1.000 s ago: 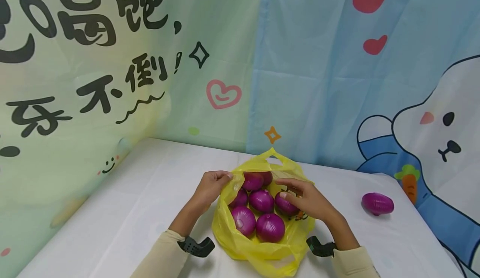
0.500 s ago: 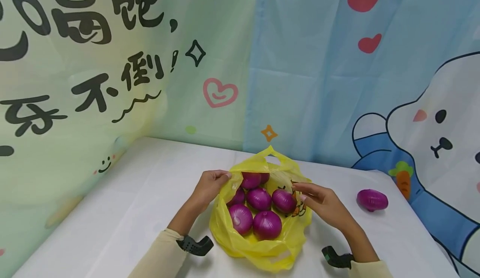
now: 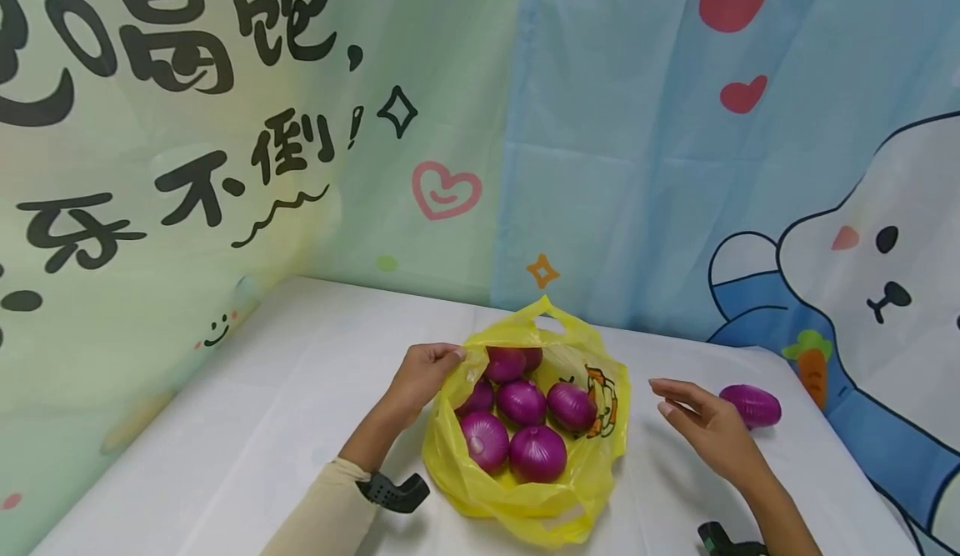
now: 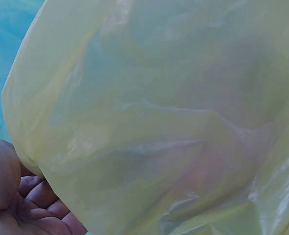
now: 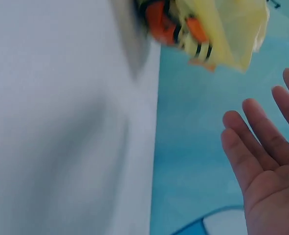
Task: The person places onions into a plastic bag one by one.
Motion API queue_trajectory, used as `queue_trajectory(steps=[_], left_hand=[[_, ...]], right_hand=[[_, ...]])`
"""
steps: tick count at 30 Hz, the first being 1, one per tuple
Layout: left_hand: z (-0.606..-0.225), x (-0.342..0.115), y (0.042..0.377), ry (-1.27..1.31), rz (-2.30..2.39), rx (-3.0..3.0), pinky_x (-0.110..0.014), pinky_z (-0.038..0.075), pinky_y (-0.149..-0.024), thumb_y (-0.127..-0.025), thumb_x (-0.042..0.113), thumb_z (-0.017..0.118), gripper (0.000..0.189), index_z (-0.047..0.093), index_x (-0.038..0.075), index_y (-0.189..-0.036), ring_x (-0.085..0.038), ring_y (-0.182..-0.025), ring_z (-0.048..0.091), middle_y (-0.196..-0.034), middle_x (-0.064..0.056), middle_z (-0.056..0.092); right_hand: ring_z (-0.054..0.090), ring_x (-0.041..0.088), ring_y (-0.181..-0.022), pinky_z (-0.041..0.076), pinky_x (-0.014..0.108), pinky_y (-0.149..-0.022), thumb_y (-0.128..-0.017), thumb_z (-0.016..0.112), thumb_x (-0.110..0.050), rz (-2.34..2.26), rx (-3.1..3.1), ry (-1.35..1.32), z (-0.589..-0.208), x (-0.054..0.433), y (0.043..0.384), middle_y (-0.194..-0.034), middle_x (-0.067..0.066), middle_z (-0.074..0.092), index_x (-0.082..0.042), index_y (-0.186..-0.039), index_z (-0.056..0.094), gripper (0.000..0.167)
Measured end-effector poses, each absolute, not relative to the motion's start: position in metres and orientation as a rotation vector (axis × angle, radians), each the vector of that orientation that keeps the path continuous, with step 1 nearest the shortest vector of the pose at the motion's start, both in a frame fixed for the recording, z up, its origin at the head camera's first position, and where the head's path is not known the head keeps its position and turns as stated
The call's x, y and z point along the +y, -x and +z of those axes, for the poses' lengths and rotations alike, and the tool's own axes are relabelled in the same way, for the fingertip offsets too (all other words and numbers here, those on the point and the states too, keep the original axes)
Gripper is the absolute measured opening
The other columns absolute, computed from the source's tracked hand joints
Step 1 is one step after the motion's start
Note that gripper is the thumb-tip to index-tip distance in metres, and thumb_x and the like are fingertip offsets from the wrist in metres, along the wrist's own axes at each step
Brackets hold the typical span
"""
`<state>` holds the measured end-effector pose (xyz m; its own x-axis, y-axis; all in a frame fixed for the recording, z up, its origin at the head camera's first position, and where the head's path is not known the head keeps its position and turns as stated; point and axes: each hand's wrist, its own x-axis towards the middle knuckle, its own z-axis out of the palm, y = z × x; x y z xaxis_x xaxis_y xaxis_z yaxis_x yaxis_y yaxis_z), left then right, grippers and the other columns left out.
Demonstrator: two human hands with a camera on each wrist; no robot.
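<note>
A yellow plastic bag (image 3: 517, 502) stands with its mouth open on the white table, holding several purple onions (image 3: 537, 454). My left hand (image 3: 422, 379) pinches the bag's left rim between thumb and fingers; in the left wrist view the yellow film (image 4: 149, 147) fills most of the picture beside the curled fingers. To the right of the bag, my right hand (image 3: 712, 431) hovers over the table with nothing in it. Its fingers look fairly straight in the right wrist view. Just behind that hand lies one more purple onion (image 3: 752, 406), partly covered by it.
The white table (image 3: 300, 373) runs back to a printed cloth backdrop (image 3: 600, 164) with lettering, hearts and a white cartoon bear. A black wrist device (image 3: 393, 492) sits on my left wrist, another (image 3: 727, 541) on the right.
My right hand has left the onion at the bag's right side and moved right, toward the lone onion. The left hand keeps its hold on the bag rim.
</note>
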<state>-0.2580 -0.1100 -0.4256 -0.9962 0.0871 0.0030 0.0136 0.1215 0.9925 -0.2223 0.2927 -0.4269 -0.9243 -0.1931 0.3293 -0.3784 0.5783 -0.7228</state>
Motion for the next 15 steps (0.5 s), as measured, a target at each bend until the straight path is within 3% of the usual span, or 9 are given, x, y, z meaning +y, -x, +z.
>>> queue_trajectory(steps=[5, 8, 11, 15], left_hand=[[-0.425, -0.109, 0.257, -0.082, 2.025, 2.328, -0.027, 0.054, -0.076, -0.1, 0.025, 0.056, 0.032, 0.068, -0.002, -0.113, -0.016, -0.086, 0.063, -0.1, -0.008, 0.069], [-0.425, -0.109, 0.257, -0.066, 2.02, 2.333, -0.027, 0.054, -0.075, -0.099, 0.025, 0.056, 0.032, 0.069, -0.001, -0.112, -0.016, -0.084, 0.063, -0.098, -0.008, 0.069], [-0.426, -0.109, 0.258, -0.07, 2.016, 2.332, -0.028, 0.054, -0.076, -0.099, 0.025, 0.056, 0.032, 0.068, -0.002, -0.112, -0.016, -0.085, 0.063, -0.099, -0.008, 0.069], [-0.428, -0.109, 0.258, -0.072, 2.012, 2.33, -0.028, 0.054, -0.077, -0.099, 0.025, 0.056, 0.032, 0.068, -0.001, -0.113, -0.017, -0.086, 0.063, -0.1, -0.007, 0.069]], right_hand=[[0.052, -0.01, -0.106, 0.044, 0.007, -0.078, -0.097, 0.062, -0.021, 1.124, -2.549, -0.197, -0.433, 0.323, 0.22, -0.128, 0.022, 0.058, -0.002, -0.132, 0.057, 0.04], [0.052, 0.007, -0.122, 0.041, 0.011, -0.085, -0.098, 0.06, -0.028, 1.124, -2.519, 0.043, -0.433, 0.341, 0.217, -0.138, 0.021, 0.052, -0.006, -0.141, 0.05, 0.049], [0.037, 0.027, -0.137, 0.038, 0.023, -0.094, -0.099, 0.056, -0.036, 1.148, -2.529, 0.22, -0.431, 0.358, 0.215, -0.147, 0.019, 0.042, -0.009, -0.148, 0.04, 0.058], [0.024, 0.035, -0.142, 0.031, 0.032, -0.098, -0.098, 0.053, -0.042, 1.155, -2.578, 0.304, -0.432, 0.378, 0.215, -0.154, 0.021, 0.03, -0.007, -0.153, 0.027, 0.07]])
